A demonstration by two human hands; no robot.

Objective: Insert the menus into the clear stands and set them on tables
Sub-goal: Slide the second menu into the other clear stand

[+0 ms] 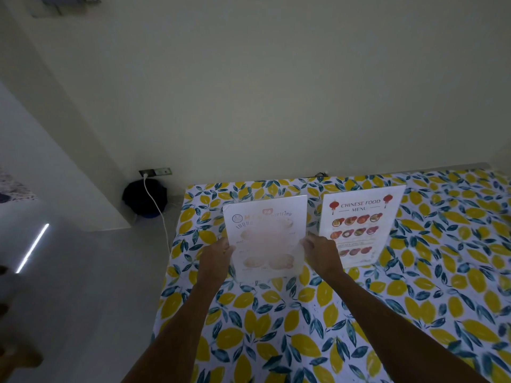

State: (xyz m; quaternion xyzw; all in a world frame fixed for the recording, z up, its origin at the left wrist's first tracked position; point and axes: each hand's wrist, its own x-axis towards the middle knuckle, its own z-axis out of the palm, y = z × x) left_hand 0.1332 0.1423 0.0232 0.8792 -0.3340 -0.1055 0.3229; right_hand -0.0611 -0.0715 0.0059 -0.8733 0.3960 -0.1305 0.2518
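Observation:
A white Thai food menu (265, 236) in a clear stand is upright over the lemon-print tablecloth (304, 313). My left hand (218, 255) grips its left edge and my right hand (320, 252) grips its right edge. The stand's lower part looks hazy and clear around the sheet. Just to its right a Chinese food menu (359, 225) stands upright in its own clear stand on the table, untouched.
The table's far edge meets a pale wall. Left of the table lies grey floor, with a dark round bin (145, 197), a wall socket (154, 171) and a white cable (160, 217) running down beside the table's left edge.

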